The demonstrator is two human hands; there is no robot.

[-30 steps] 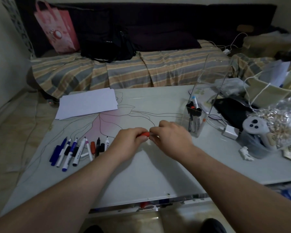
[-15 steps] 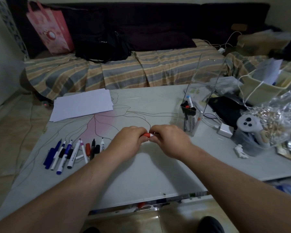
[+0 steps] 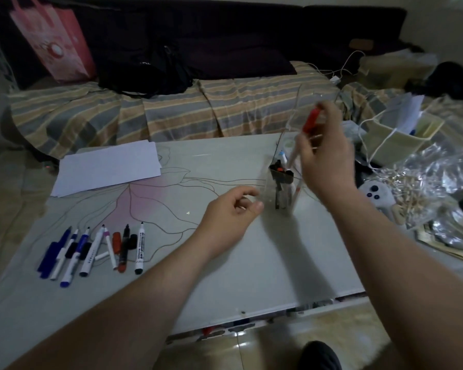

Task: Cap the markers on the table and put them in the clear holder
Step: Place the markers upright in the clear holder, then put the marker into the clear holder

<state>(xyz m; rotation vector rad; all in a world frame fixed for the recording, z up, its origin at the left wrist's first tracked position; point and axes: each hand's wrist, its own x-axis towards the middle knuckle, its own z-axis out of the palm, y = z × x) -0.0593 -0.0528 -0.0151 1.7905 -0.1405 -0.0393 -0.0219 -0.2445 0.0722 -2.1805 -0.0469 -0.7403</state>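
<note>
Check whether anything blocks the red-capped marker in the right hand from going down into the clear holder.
Nothing outside the clear holder blocks it. The right hand holds the red-capped marker just above the opening. The only crowding is the markers already inside, standing toward the left; the right side looks free. The left hand hangs beside the holder.

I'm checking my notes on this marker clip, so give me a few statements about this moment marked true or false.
1. The right hand holds a red-capped marker above the clear holder. True.
2. The left hand grips a blue pen. False: it holds nothing visible.
3. Loose markers lie on the table to the left. True.
4. The clear holder is empty. False: it already has markers in it.
5. White paper lies on the sofa. False: it lies on the table.
</note>
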